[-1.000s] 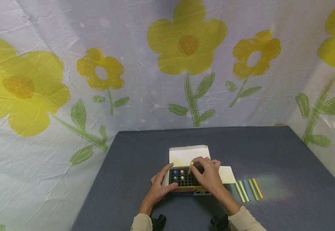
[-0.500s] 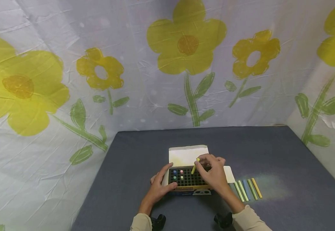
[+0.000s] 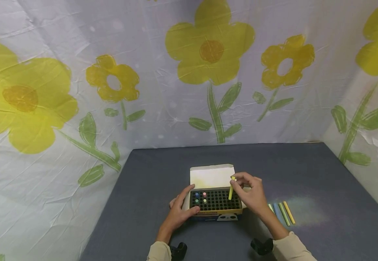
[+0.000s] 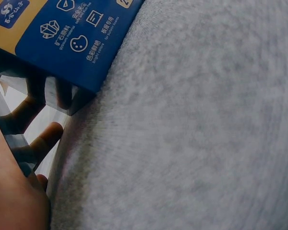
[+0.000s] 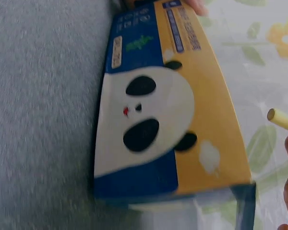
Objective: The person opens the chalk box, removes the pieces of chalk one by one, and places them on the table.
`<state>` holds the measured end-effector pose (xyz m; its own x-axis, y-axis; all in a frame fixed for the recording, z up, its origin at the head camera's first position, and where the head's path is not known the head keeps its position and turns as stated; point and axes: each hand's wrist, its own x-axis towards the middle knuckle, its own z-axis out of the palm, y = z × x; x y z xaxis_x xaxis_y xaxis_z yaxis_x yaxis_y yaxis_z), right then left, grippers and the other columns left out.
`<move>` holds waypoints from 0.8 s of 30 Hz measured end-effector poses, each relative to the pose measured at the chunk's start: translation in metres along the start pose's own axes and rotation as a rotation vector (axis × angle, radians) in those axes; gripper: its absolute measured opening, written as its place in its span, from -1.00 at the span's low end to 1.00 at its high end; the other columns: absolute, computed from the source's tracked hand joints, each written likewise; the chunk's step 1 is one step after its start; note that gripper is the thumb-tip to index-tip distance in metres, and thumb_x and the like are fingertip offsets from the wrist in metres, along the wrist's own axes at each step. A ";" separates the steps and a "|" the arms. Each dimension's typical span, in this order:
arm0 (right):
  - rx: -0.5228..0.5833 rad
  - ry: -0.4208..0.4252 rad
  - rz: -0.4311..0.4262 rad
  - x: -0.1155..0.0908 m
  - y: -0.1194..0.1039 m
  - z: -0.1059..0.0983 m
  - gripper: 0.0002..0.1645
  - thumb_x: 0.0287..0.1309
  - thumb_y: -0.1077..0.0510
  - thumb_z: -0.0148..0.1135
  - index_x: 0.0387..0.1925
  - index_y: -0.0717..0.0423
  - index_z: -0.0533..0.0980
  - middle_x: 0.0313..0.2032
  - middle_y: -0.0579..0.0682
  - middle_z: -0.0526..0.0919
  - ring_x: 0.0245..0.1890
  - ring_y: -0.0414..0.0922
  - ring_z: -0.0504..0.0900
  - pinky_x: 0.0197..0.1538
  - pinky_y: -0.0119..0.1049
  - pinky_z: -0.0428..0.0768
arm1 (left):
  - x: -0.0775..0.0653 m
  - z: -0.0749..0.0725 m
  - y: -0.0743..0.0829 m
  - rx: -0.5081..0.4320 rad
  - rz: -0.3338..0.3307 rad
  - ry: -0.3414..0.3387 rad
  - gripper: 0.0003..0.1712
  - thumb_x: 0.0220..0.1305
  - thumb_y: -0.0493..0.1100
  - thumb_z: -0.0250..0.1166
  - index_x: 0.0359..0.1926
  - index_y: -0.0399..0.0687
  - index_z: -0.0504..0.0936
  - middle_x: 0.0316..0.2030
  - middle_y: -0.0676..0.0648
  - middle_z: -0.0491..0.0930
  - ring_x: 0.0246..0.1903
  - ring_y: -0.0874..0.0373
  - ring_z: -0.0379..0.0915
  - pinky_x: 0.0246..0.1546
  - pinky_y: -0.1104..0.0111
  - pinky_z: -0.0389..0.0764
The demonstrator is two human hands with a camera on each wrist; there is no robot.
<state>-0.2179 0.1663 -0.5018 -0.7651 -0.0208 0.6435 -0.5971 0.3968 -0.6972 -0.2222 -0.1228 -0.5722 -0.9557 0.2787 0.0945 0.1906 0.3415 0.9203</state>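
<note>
A chalk box with a panda on its front stands in the middle of the table, lid folded back. Inside is a black tray of holes. Blue, pink, green and pale yellow chalk ends show at its left. My left hand grips the box's left end, thumb at the front edge, a finger at the back corner. My right hand pinches a yellow chalk stick nearly upright over the tray's right part. In the right wrist view, that chalk's lower end is free in the air.
Right of the box, several chalk sticks lie side by side, including a blue one, a green one and an orange one. My right wrist partly hides the row. A flowered cloth hangs behind the dark table.
My right hand has moved rightward over the tray with the yellow chalk, now covering more of the chalk row and the side flap. My left hand keeps its place on the box.
</note>
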 end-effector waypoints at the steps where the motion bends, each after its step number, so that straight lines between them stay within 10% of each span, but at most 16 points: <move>1: 0.011 -0.001 -0.011 0.000 0.001 -0.002 -0.77 0.16 0.44 0.36 -0.15 0.21 0.66 -0.58 -0.05 0.69 -0.55 -0.29 0.54 -0.06 -0.26 0.42 | 0.000 0.000 0.000 -0.002 -0.002 0.002 -0.14 0.18 0.08 0.48 0.45 0.65 0.31 0.50 0.04 0.27 0.44 -0.25 -0.26 0.22 -0.33 0.09; 5: 0.065 -0.015 -0.018 -0.001 0.004 -0.013 -0.74 0.16 0.50 0.32 -0.12 0.27 0.65 -0.58 0.06 0.67 -0.54 -0.24 0.54 -0.33 -0.36 0.51 | -0.001 0.000 0.001 0.001 0.009 0.006 -0.13 0.17 0.07 0.48 0.45 0.63 0.31 0.50 0.02 0.27 0.45 -0.26 -0.28 0.21 -0.35 0.09; 24: 0.018 -0.110 0.099 -0.009 0.021 -0.062 -0.75 0.25 0.44 0.29 -0.09 0.16 0.65 -0.51 -0.03 0.71 -0.40 -0.27 0.56 -0.24 -0.36 0.46 | 0.001 0.001 0.001 0.012 -0.003 0.002 -0.14 0.17 0.10 0.47 0.44 0.66 0.31 0.50 0.05 0.27 0.44 -0.28 -0.25 0.19 -0.37 0.11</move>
<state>-0.2090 0.2314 -0.5026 -0.8415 -0.0837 0.5337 -0.5213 0.3851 -0.7615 -0.2228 -0.1215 -0.5710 -0.9567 0.2756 0.0931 0.1909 0.3533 0.9158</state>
